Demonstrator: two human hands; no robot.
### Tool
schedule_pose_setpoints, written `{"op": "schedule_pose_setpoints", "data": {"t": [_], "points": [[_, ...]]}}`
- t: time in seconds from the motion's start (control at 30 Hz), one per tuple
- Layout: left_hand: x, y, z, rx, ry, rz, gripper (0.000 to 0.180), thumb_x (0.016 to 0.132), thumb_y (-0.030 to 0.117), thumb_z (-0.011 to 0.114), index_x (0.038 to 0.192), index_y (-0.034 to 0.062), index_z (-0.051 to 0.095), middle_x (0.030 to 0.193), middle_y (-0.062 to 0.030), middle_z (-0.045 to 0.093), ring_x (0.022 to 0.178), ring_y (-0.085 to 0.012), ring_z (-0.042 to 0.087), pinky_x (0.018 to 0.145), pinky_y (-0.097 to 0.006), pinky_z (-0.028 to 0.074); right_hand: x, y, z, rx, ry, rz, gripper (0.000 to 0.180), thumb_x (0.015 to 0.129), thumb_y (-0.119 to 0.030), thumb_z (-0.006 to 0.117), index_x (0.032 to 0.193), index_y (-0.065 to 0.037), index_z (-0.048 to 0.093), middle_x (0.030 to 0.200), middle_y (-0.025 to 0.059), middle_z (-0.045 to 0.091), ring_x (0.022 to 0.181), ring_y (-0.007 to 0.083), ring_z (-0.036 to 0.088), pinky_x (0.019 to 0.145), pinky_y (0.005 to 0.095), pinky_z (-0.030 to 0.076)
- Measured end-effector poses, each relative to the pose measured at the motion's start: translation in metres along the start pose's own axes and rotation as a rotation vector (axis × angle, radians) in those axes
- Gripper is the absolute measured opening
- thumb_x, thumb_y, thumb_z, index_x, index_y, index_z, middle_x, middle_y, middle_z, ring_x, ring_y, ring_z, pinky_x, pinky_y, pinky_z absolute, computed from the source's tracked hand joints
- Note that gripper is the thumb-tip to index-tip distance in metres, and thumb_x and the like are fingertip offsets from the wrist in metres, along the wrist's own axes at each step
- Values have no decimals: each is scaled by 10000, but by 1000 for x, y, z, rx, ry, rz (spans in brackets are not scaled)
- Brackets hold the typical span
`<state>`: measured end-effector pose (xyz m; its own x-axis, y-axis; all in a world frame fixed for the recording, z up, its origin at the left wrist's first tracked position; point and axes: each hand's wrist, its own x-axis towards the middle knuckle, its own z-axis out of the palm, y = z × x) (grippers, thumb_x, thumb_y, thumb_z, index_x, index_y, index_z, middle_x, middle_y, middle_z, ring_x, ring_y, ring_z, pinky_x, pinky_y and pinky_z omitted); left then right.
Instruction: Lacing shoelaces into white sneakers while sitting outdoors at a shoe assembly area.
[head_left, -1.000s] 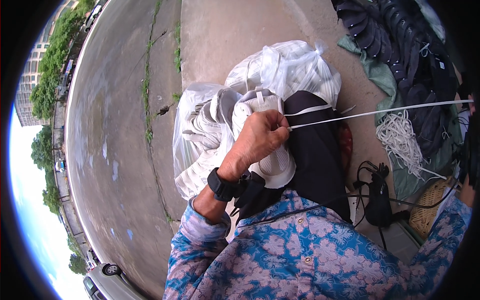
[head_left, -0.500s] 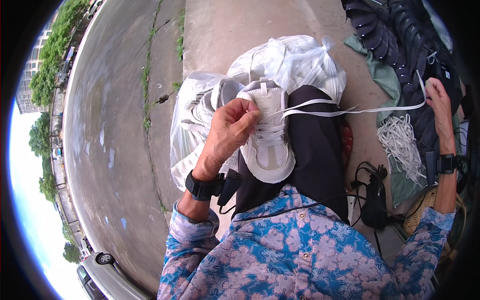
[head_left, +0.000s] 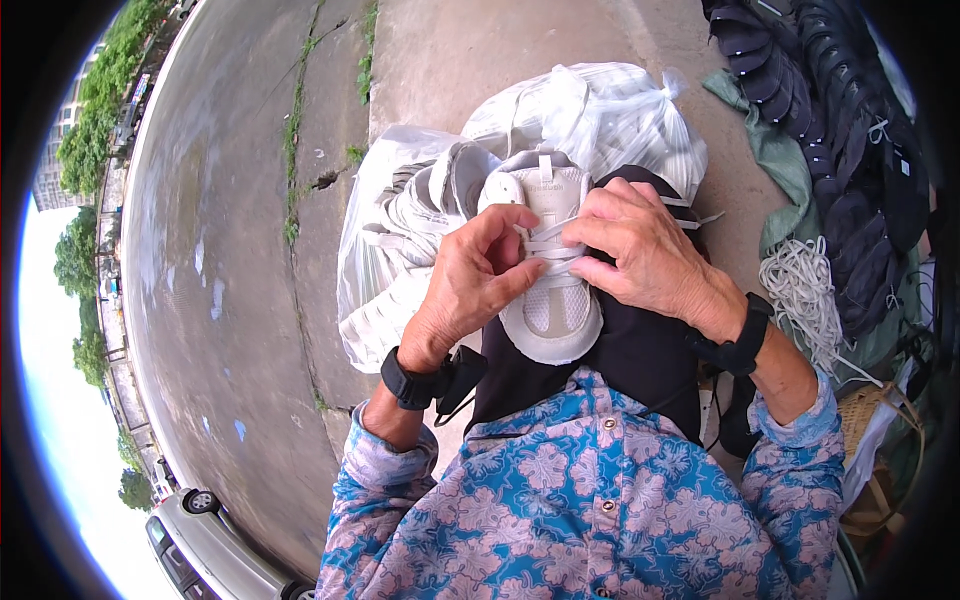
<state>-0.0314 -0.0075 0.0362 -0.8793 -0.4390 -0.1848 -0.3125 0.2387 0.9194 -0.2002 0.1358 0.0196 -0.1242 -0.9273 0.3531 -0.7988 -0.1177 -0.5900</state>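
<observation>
Clear bags of shoes (head_left: 590, 115), white lace bundle (head_left: 800, 290), dark soles (head_left: 850, 150), parked car (head_left: 205, 545)

A white sneaker (head_left: 548, 270) is lying on the person's dark-trousered lap, its rounded toe pointing toward the body and its heel and tongue pointing away. The toe cap is showing a pale grey mesh panel. White flat laces (head_left: 545, 243) are crossing the upper in several rows over the tongue, and loose lace ends are trailing off to the right side of the shoe. The left hand (head_left: 478, 282) is pinching a lace at the shoe's left edge, while the right hand (head_left: 640, 248) is pressing its fingers on the lacing from the right.
</observation>
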Motion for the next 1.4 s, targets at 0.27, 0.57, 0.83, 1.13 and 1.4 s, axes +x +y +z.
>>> {"op": "schedule_pose_setpoints", "data": {"t": [0.27, 0.57, 0.83, 1.13, 1.4], "points": [[3, -17, -1, -160, 50, 15, 267, 806, -24, 660, 1058, 56, 628, 673, 89, 381, 611, -24, 353, 550, -192, 332, 9, 0, 4, -7, -91, 100, 62, 750, -112, 671, 742, -80, 618, 805, 52, 576, 821, 237, 554, 771, 380, 390], [0, -18, 4, -138, 126, 87, 225, 796, -22, 666, 1007, 54, 644, 678, 81, 405, 616, -22, 371, 551, -192, 344, 8, 1, 1, 38, -142, 124, 62, 807, -110, 629, 777, -57, 622, 802, 68, 573, 814, 238, 555, 790, 377, 388], [-3, -3, 3, 179, 24, 174, 264, 744, 18, 741, 986, 51, 640, 730, 10, 458, 610, -103, 431, 563, -256, 389, 11, -5, -10, 128, -258, 187, 108, 869, -126, 558, 829, -40, 610, 839, 96, 568, 878, 260, 555, 848, 373, 367], [0, 0, 17, 235, 122, 248, 148, 786, -8, 709, 924, 21, 664, 753, -28, 554, 645, -106, 540, 584, -261, 449, 10, 2, -11, 207, 9, 196, 126, 828, -147, 630, 872, -58, 552, 837, 80, 561, 837, 276, 560, 777, 390, 402], [12, 7, 21, 98, 113, 130, 87, 812, 54, 680, 856, -10, 642, 737, -93, 589, 610, -168, 559, 552, -299, 451, -7, 2, 3, -157, 71, 79, 264, 703, -166, 764, 834, -109, 543, 776, 30, 529, 764, 208, 528, 825, 395, 345]]}}
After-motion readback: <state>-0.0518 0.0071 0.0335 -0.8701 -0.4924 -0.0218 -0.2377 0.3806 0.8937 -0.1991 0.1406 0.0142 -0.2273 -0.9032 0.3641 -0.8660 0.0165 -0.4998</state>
